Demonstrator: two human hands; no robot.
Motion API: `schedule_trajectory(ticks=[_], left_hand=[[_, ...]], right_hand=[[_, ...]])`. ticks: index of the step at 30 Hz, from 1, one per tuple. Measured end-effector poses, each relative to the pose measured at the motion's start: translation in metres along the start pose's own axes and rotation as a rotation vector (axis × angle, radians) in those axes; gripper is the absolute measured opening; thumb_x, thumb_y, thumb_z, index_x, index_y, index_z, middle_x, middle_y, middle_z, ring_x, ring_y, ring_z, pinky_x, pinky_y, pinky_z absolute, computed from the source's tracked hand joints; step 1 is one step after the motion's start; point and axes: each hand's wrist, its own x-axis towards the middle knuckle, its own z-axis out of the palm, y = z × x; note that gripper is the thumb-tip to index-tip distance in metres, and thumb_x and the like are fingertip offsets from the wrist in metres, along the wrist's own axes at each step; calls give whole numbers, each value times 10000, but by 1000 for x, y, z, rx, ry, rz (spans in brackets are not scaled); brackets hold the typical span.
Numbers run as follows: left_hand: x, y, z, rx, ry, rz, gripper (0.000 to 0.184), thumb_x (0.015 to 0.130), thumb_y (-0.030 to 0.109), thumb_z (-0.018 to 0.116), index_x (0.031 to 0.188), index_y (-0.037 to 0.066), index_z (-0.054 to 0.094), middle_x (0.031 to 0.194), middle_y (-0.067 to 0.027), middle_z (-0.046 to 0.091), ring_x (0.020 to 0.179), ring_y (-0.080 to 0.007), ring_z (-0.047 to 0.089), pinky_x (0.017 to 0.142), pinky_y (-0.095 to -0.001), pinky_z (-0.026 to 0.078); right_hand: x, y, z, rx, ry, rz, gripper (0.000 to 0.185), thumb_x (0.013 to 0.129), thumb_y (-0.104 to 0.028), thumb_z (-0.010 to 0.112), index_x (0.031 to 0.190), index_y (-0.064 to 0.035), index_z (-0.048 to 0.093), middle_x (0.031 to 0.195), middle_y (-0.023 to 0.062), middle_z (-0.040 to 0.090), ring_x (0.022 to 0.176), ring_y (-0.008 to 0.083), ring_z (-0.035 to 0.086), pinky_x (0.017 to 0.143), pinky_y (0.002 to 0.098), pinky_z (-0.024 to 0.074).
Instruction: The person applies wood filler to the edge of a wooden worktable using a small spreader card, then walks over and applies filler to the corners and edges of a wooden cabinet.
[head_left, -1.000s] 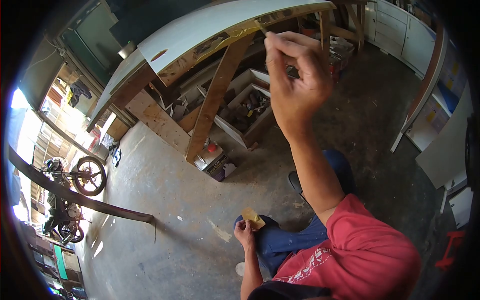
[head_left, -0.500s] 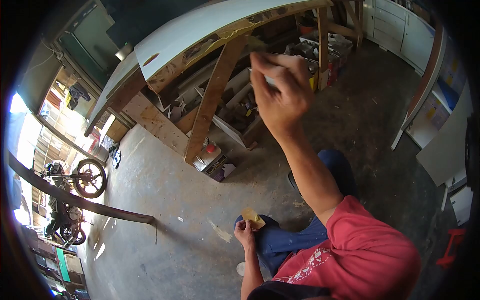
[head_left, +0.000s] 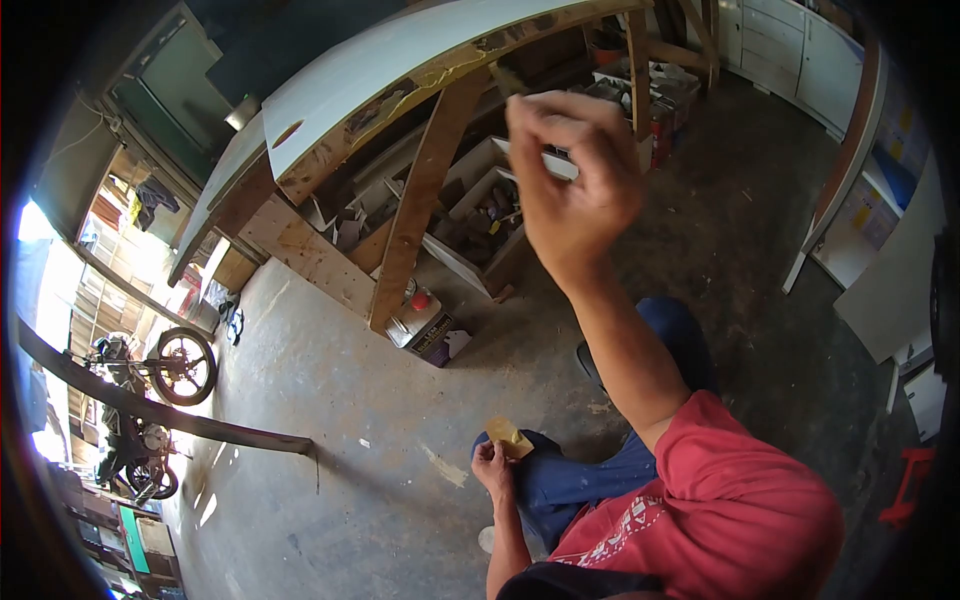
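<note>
Your wide head view
It looks forward and down over your lap (head_left: 575,488), the white tabletop (head_left: 370,75) farther off and the floor (head_left: 320,400) on its near side.

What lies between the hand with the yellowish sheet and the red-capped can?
In the head view, past the knee beside the left hand, the stretch to the red-capped can is bare grey floor.
</note>
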Motion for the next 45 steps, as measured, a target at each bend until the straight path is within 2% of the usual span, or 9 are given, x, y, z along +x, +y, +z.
schedule_trajectory(ticks=[4, 12, 19, 26, 31, 37, 40, 42, 45], left_hand=[[1, -5, -1, -8, -8, 6, 140, 961, 79, 623, 945, -55, 585, 761, -86, 652, 534, -118, 603, 462, -250, 524], [2, -1, 2, 2, -7, 0, 129, 960, 69, 616, 943, -55, 588, 772, -89, 653, 539, -115, 596, 463, -249, 524], [0, 0, 1, 40, -5, -1, 127, 964, 69, 613, 951, -55, 589, 770, -87, 653, 537, -114, 597, 462, -251, 522], [4, -5, 2, 23, -6, 6, 123, 965, 69, 613, 952, -51, 590, 766, -84, 651, 532, -116, 596, 462, -252, 526], [4, -6, 0, -3, 6, 4, 123, 963, 69, 618, 947, -50, 589, 761, -83, 649, 526, -118, 594, 462, -253, 529], [6, -5, 3, -20, -5, 5, 126, 963, 73, 619, 946, -49, 591, 759, -86, 649, 524, -120, 595, 455, -253, 522], [5, -4, 3, -28, -9, 4, 126, 961, 71, 619, 943, -51, 591, 753, -90, 651, 527, -122, 600, 448, -254, 518], [8, -5, 2, -71, 6, -29, 121, 949, 78, 628, 954, -38, 593, 762, -70, 634, 549, -132, 614, 471, -249, 544], [14, 53, 16, -344, 18, -53, 101, 921, 80, 631, 875, 2, 584, 662, -16, 546, 500, -97, 503, 459, -240, 454]], right_hand=[[7, 22, 4, -30, 127, 40, 203, 744, 78, 773, 873, -64, 708, 912, 45, 676, 785, 189, 634, 637, 299, 507], [-13, 8, 4, -112, -67, -66, 293, 696, 70, 768, 935, -93, 718, 897, 24, 660, 795, 209, 609, 665, 321, 499], [4, 33, 2, -101, 115, -80, 271, 713, 76, 771, 929, -75, 710, 907, 29, 665, 783, 199, 616, 656, 314, 489], [-18, 9, 8, -56, -49, -65, 307, 694, 57, 782, 951, -99, 722, 908, 16, 659, 775, 198, 599, 660, 312, 486], [-2, 24, 4, -103, 125, -57, 228, 736, 64, 770, 906, -72, 703, 896, 33, 665, 776, 197, 616, 649, 309, 487], [-1, 2, -8, -12, -50, 12, 189, 778, 42, 764, 923, -56, 692, 907, 49, 669, 778, 179, 649, 650, 288, 509], [0, -22, -22, 201, 0, 360, 155, 836, -7, 750, 975, -41, 691, 897, 56, 681, 803, 129, 669, 630, 241, 547], [17, -31, -39, 612, 39, 1008, 153, 878, -40, 729, 1023, -19, 684, 926, 57, 690, 820, 107, 665, 616, 222, 557], [16, -35, -57, 683, -101, 1048, 205, 888, -57, 727, 1077, 3, 675, 966, 61, 691, 835, 116, 668, 654, 238, 564]])
